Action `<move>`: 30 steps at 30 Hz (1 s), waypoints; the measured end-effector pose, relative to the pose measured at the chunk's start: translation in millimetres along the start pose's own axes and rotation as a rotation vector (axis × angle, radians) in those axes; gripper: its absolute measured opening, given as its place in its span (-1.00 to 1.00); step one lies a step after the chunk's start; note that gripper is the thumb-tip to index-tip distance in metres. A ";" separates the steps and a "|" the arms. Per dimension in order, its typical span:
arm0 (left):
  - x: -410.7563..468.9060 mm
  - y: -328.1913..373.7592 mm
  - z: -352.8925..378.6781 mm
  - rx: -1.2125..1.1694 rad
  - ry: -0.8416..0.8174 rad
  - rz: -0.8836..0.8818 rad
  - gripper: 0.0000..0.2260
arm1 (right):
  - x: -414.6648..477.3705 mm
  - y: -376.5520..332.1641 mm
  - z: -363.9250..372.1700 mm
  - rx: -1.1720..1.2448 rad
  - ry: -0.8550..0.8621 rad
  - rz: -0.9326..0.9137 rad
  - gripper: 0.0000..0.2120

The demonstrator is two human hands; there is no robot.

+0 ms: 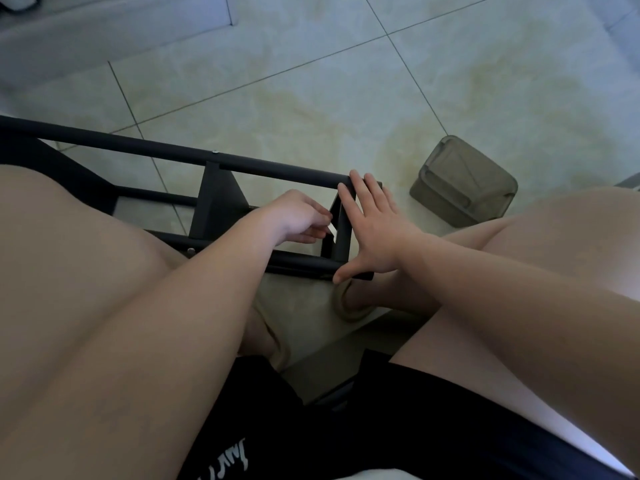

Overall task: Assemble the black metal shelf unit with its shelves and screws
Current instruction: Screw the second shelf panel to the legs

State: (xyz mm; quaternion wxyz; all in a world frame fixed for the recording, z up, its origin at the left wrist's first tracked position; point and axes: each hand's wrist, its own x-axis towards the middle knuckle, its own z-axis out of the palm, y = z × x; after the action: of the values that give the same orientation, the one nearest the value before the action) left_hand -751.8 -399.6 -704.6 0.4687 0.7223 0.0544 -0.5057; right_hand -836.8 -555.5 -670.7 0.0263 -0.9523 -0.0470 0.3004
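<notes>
Bracing shelf frame (270, 168), lying sideways on floor (346, 81) between legs: right hand (372, 233) flat, open against end shelf (341, 239). Left hand (301, 216) curled inside frame; cannot tell what it grips. Risk: palm slips, shelf shifts, holes misalign.

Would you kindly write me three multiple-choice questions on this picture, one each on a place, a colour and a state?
1. Where is the plastic container?
A) on the floor tiles, beyond the right hand
B) on top of the frame
C) on the person's lap

2. What colour is the shelf frame?
A) white
B) red
C) black

3. How is the right hand?
A) clenched in a fist
B) flat, fingers straight, on the frame's end
C) gripping the container

Key: 1 A, it stands on the tiles apart from the frame; 2 C, its rails are black; 3 B, its spread fingers lie across the end piece.
</notes>
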 end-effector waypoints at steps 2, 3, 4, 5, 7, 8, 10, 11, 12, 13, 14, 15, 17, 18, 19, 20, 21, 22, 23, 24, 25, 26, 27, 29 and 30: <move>0.5 0.1 2.6 -0.051 0.012 -0.011 -0.87 | -0.1 -0.2 -0.3 0.005 0.000 0.001 0.46; 0.6 0.5 3.3 -0.062 0.010 -0.023 -0.85 | -0.4 -0.3 -0.5 0.007 0.001 0.001 0.46; 0.6 1.1 3.7 -0.052 0.005 -0.034 -0.85 | -0.4 -0.4 -0.5 0.010 0.002 0.000 0.46; 0.2 2.6 3.8 -0.026 0.001 -0.044 -0.87 | -0.4 -0.4 -0.6 0.010 0.002 0.000 0.46; -0.9 7.1 3.2 0.029 0.001 -0.052 -0.90 | -0.3 -0.5 -0.4 0.010 0.004 -0.003 0.46; -1.2 9.5 2.8 0.053 0.004 -0.051 -0.91 | -0.3 -0.4 -0.3 0.010 0.005 -0.003 0.46; -1.6 13.4 2.3 0.086 0.002 -0.055 -0.93 | -0.4 -0.4 0.1 0.013 0.007 -0.003 0.46; -2.2 14.9 2.6 0.096 -0.003 -0.061 -0.94 | -0.6 -0.3 0.0 0.013 0.007 -0.003 0.45; -2.5 15.6 2.9 0.103 -0.008 -0.065 -0.95 | -0.7 -0.5 0.0 0.012 0.007 -0.004 0.45; -2.4 15.6 3.5 0.107 -0.009 -0.066 -0.95 | -0.8 -0.5 -0.1 0.009 0.008 -0.004 0.45; -2.1 15.4 4.1 0.108 -0.008 -0.065 -0.95 | -0.8 -0.6 -0.2 0.007 0.009 -0.004 0.45; -1.8 15.0 4.7 0.109 -0.004 -0.063 -0.95 | -0.8 -0.6 -0.1 0.007 0.010 -0.004 0.45; -0.9 14.3 5.6 0.104 0.001 -0.064 -0.94 | -0.5 -0.7 0.5 0.012 0.011 -0.003 0.46; -0.5 14.0 5.6 0.099 0.001 -0.069 -0.94 | -0.3 -0.8 0.8 0.014 0.012 -0.003 0.46; -0.4 13.9 5.4 0.094 -0.001 -0.074 -0.93 | 0.0 -0.8 1.2 0.013 0.012 -0.002 0.46; -0.5 13.8 5.0 0.096 -0.003 -0.077 -0.93 | 0.3 -0.6 1.3 0.012 0.012 -0.001 0.46; -0.8 13.7 4.6 0.105 -0.005 -0.078 -0.93 | 0.6 -0.5 1.2 0.011 0.010 -0.001 0.46; -1.1 13.5 4.2 0.118 -0.008 -0.079 -0.93 | 0.7 -0.5 1.0 0.011 0.009 -0.001 0.46; -1.3 13.4 4.0 0.128 -0.007 -0.080 -0.93 | 0.7 -0.4 0.7 0.011 0.008 -0.001 0.46; -1.3 13.2 4.0 0.135 -0.002 -0.079 -0.93 | 0.7 -0.5 0.3 0.009 0.008 -0.001 0.46; -1.2 12.8 4.1 0.135 0.009 -0.075 -0.93 | 0.7 -0.5 0.3 0.006 0.008 -0.001 0.46; -0.7 12.6 4.2 0.132 0.024 -0.071 -0.92 | 0.6 -0.6 0.2 0.003 0.008 -0.001 0.46; 0.0 12.3 4.5 0.128 0.042 -0.065 -0.92 | 0.5 -0.8 0.3 0.000 0.008 0.000 0.46; 1.5 11.7 4.7 0.116 0.067 -0.056 -0.92 | 0.4 -1.2 0.3 -0.005 0.012 -0.001 0.46; 1.8 11.5 4.7 0.106 0.069 -0.055 -0.92 | 0.4 -1.2 0.2 -0.006 0.013 -0.001 0.46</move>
State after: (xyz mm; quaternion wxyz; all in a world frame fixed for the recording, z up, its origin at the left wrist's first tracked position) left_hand -747.7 -410.2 -699.1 0.4135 0.7612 0.0635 -0.4956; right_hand -836.6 -554.3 -671.0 0.0239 -0.9543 -0.0482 0.2940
